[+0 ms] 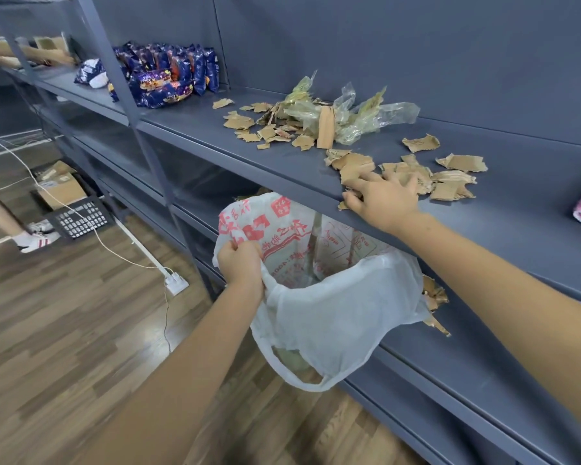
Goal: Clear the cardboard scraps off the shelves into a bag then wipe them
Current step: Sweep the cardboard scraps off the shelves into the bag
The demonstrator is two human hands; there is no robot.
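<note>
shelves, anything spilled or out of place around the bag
Yes. A few cardboard scraps lie on the lower shelf just right of the plastic bag, outside its mouth. They look like they missed it. The upper shelf is still littered with scraps.

Matt metal shelf (483,226); thin plastic bag (332,317).

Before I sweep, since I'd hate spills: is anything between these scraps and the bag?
Nothing visible: the right hand lies on the cardboard scraps at the shelf edge, and the left hand holds the bag open just below.
</note>
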